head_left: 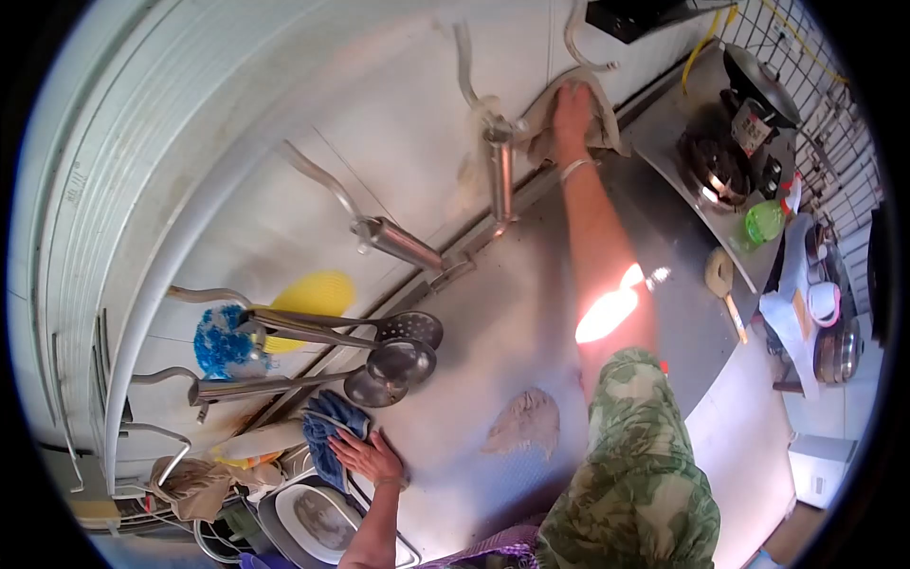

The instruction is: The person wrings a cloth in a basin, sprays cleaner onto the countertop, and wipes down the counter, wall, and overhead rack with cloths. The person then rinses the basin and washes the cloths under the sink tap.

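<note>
At the top of the view my right hand (572, 114) presses a beige cloth (604, 128) against the tiled wall, above the back edge of the metal counter (474, 351). The arm is stretched out. My left hand (370, 458) lies with fingers spread at the lower left, at the edge of the counter, its fingertips touching or beside a dark blue cloth (327, 431). Another beige cloth (531, 422) lies on the counter between my arms. Ladles and a skimmer (409, 332) hang near my left hand.
Metal hooks (408, 244) stick out from the wall. A yellow item (318, 296) and a blue scrubber (220, 343) hang at left. White basins (318, 517) stand lower left. At right are a lidded pan (758, 85), a green bottle (764, 223) and a brush (719, 273).
</note>
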`<state>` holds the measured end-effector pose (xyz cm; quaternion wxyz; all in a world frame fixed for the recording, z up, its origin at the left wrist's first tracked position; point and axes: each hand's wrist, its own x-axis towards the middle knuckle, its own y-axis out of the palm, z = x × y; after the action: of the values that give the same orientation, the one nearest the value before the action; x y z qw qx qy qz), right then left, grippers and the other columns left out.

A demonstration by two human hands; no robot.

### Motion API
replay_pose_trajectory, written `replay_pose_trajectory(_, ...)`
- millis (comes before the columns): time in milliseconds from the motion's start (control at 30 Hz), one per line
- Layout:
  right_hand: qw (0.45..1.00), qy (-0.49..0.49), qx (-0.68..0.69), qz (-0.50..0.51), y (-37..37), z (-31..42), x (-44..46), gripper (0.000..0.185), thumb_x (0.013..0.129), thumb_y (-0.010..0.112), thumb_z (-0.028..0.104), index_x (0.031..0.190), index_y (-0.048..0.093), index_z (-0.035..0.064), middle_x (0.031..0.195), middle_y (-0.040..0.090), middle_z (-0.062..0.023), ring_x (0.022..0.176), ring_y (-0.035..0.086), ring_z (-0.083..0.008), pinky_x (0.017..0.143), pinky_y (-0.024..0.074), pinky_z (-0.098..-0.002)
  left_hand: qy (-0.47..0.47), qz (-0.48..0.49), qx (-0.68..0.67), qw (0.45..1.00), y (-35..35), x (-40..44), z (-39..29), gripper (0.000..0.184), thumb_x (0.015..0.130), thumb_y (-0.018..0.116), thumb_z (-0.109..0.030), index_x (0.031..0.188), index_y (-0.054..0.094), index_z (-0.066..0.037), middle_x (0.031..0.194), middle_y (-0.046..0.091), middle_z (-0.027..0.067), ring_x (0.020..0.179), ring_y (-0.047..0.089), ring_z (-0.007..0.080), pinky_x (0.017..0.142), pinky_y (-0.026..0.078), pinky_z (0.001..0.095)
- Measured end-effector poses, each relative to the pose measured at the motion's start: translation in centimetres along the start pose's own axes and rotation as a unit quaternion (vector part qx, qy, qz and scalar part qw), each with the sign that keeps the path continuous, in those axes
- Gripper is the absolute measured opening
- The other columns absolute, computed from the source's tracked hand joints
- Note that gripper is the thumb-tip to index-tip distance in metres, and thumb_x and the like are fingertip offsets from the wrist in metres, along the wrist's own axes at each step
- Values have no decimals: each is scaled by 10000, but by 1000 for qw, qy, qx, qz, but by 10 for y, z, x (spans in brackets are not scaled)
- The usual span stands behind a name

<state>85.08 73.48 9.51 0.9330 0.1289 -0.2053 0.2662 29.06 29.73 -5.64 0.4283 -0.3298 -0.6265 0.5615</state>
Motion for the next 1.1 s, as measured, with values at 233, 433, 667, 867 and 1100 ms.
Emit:
replay_pose_trajectory(233,935,-34,-338,103,37,-76,-213,201,870,549,118,995,528,-38,1024,553,-268,987,536,-433,839,431,-491,-9,0,4,1000,-3,0,-7,770,981,442,-494,1550,198,-36,1588,189,255,1465,187,408,1180,154,533)
replay_pose_trajectory(433,970,-107,-100,196,-2,79,-306,185,854,632,128,1001,591,24,1131,512,-222,993,524,-432,879,414,-540,-35,12,16,999,0,0,-3,755,986,433,-503,1552,212,-54,1595,198,226,1457,214,400,1168,185,524)
replay_pose_trajectory(667,979,-130,-136,77,-6,54,-210,364,828,676,234,1036,544,-34,1062,529,-226,987,513,-433,867,418,-525,-6,-13,12,1000,2,1,-1,760,988,413,-528,1553,219,-59,1584,217,240,1443,234,413,1159,189,539)
replay_pose_trajectory(867,934,-94,-338,75,-23,-44,-126,292,911,547,243,1028,545,-24,1085,557,-238,1019,530,-441,918,418,-548,4,-15,-20,1000,-7,0,-6,776,978,438,-521,1547,219,-41,1588,189,251,1454,192,425,1174,151,542)
replay_pose_trajectory(1100,963,-104,-233,86,-22,-17,-194,302,797,653,158,1017,548,-21,965,571,-213,951,543,-422,865,437,-506,-2,-8,-23,1000,-10,2,-11,785,970,467,-494,1540,213,-18,1591,174,251,1467,165,419,1187,127,536)
